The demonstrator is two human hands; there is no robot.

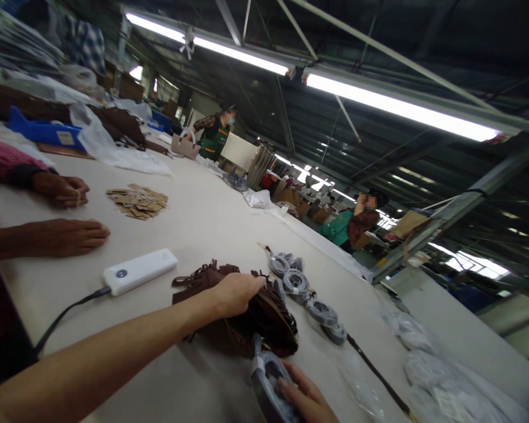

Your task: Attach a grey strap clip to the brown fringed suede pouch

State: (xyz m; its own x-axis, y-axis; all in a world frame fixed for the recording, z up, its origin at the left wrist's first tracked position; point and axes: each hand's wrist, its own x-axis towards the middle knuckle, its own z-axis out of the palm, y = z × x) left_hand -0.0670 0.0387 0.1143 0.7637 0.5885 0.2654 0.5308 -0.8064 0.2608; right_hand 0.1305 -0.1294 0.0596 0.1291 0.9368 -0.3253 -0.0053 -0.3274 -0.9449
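A dark brown fringed bag (264,323) lies on the pale table, its mouth open toward me. My left hand (237,294) pinches the upper edge of that opening, fingers closed on it. Below the mouth, my right hand (306,393) holds a coiled strap in grey wrapping (264,376); the upper end of the wrapping reaches the lower edge of the opening. Just past the bag, several more wrapped coils (321,311) lie in a row. The inside of the bag is dark, and its contents cannot be made out.
A white power bank (141,270) with a black cable lies left of the bag. Beyond are brown tags (139,201) and another person's hands (70,238). A brown strap (379,376) and clear plastic bags (441,352) lie right. Two people stand farther back.
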